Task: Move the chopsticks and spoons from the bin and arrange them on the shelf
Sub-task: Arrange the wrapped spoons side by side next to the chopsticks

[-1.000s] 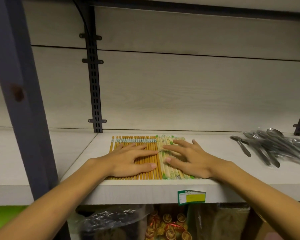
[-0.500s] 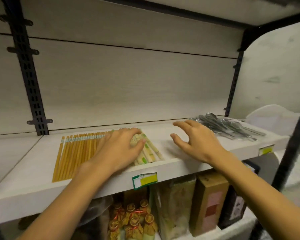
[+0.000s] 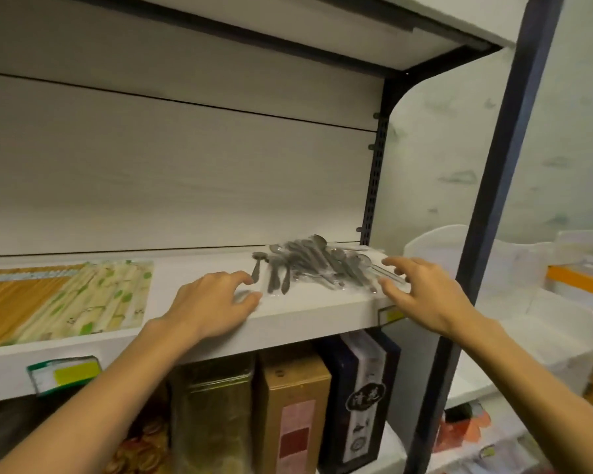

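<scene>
Currently: spoons (image 3: 308,265), grey metal, loose heap in clear plastic wrap, on right end of white shelf (image 3: 315,313), close to its front edge and just short of the black slotted upright (image 3: 374,186) at the back corner. Bare shelf surface between heap and chopsticks, and in front of heap toward the lip. Left hand (image 3: 213,302) on the shelf at the heap's left side, fingers spread and lightly bent, tips just beside the nearest spoon handles, gripping nothing. Right hand (image 3: 425,292) at the heap's right side, over the shelf corner, fingers splayed wide, holding nothing; contact with wrap not clear. Chopsticks (image 3: 59,299) well left on same shelf: flat rows, plain orange-brown ones beside pale green-printed paper-sleeved ones. Yellow price label (image 3: 65,374) on shelf lip below them. Boxed goods (image 3: 291,408) upright on the tier beneath.
</scene>
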Tool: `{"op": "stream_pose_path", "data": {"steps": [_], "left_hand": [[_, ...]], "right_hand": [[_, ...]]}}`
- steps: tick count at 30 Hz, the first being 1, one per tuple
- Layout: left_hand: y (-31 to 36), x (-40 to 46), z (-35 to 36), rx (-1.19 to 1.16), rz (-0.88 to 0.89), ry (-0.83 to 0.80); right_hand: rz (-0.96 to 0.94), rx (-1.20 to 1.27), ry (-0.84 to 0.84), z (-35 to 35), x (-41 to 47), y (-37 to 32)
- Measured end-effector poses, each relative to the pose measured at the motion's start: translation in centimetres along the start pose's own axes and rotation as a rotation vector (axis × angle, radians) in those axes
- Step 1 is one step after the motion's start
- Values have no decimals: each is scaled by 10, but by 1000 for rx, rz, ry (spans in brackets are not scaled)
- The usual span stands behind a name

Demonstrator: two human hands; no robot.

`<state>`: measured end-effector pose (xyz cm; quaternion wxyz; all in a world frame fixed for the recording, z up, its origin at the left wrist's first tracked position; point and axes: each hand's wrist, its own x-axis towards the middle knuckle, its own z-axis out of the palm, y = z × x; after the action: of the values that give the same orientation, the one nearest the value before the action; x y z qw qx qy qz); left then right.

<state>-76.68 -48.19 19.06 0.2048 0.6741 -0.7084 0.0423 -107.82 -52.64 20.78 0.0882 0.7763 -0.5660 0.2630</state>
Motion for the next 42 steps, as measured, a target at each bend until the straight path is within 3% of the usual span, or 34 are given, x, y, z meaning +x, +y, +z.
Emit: {"op": "stream_pose_path", "data": {"steps": [8,18,25,35,42], "left_hand": [[25,48,19,34,-94,-55],[28,100,37,93,77,-151],[36,128,49,141,141,-175],[42,152,46,213,-8,-44],[63,170,59,138,-60,92]], "right_hand": [[-34,100,-49,15,46,56],[-155,243,-76,63,126,34],[-253,215,-132,88,162,22],[-285,314,-167,92,196,42],[-187,316,-242,108,224,43]]}}
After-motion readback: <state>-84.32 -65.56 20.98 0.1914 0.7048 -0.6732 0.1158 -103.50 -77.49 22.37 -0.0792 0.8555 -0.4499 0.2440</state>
